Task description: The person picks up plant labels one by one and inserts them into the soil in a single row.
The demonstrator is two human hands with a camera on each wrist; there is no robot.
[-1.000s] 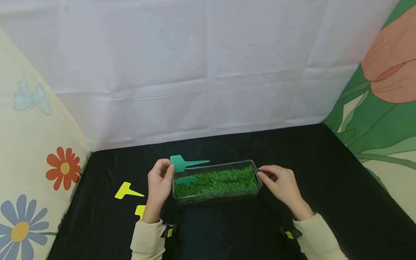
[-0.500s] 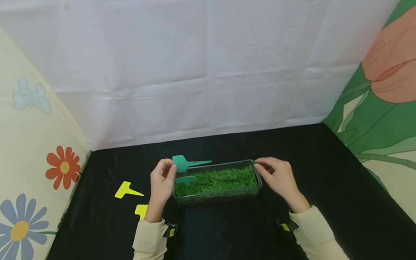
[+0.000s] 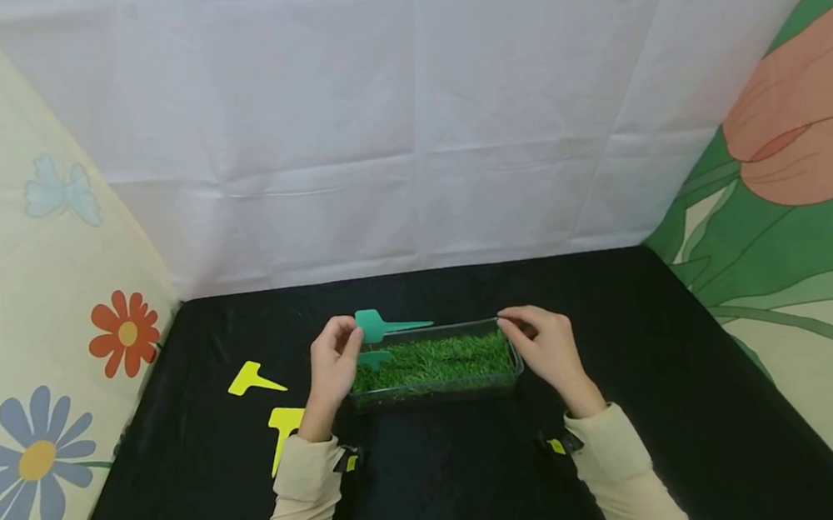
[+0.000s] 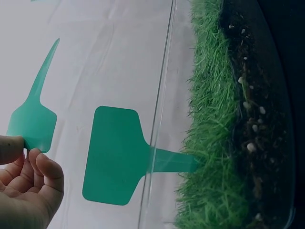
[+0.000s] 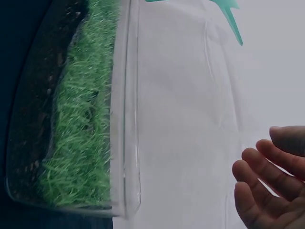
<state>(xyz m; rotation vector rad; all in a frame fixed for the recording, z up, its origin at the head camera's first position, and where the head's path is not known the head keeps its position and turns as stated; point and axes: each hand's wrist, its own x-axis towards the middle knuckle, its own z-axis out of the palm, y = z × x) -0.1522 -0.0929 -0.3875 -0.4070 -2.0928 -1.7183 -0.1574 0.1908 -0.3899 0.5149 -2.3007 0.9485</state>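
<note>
My left hand (image 3: 332,367) pinches a green T-shaped plant label (image 3: 373,325) by its broad head, between thumb and fingertips. Its pointed stem is aimed right, above the back rim of a clear plastic planter (image 3: 437,392). Grass (image 3: 444,358) over dark soil fills the planter. A second green plant label (image 4: 114,157) stands upright at the planter's left end, stem down in the grass. Above the planter's back right corner is my right hand (image 3: 549,348). In the right wrist view its fingers (image 5: 267,162) are loosely bent, with nothing between them.
Two yellow plant labels lie on the black cloth to the left: one farther back (image 3: 250,378), and a nearer label (image 3: 285,426) partly covered by my left wrist. A white curtain (image 3: 404,127) hangs behind, and flower-patterned cloths flank both sides.
My left hand has shifted slightly right with the held green label. My right hand has moved left and a little up, over the planter's back right corner. The nearer yellow label shows more.
</note>
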